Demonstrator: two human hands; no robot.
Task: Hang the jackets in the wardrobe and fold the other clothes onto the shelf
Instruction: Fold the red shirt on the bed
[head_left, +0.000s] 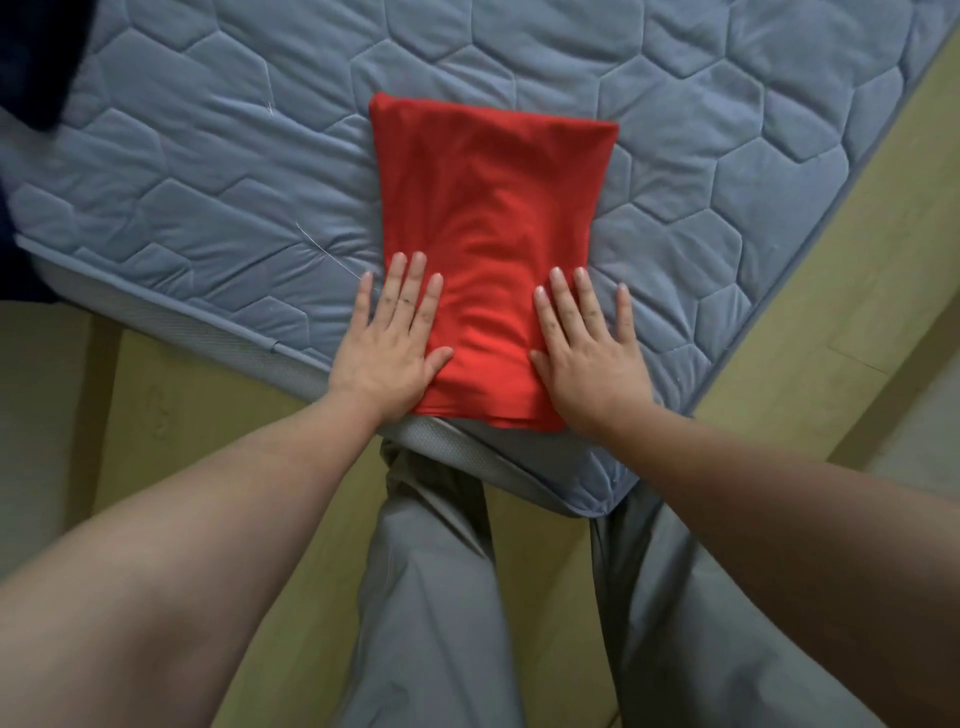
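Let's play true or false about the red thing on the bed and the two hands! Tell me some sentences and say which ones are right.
1. The red cloth lies folded on the mattress. True.
2. The left hand squeezes the cloth in a fist. False: it rests flat, fingers straight, on the cloth's near left edge.
3. The right hand lies flat on the cloth's near right edge. True.
4. The cloth is lying on the floor. False: it is on the mattress, close to the near corner.
5. Some dark blue fabric shows at the top left of the picture. True.
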